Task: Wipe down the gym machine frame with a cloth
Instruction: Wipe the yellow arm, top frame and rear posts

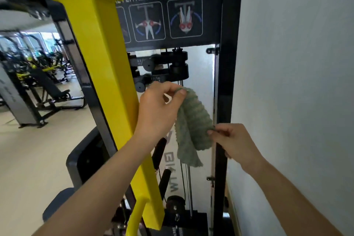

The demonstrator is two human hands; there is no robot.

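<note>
Head view: left grip and right grip pinch the green cloth beside the yellow beam. Likely soft, light and limp; bunch it.

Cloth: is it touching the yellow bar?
No, the left hand and right hand pinch the cloth between them, apart from the yellow bar.

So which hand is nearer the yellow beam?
Left. The left hand pinches the green cloth right beside the yellow beam; the right hand is beyond the cloth, by the black upright.
</note>
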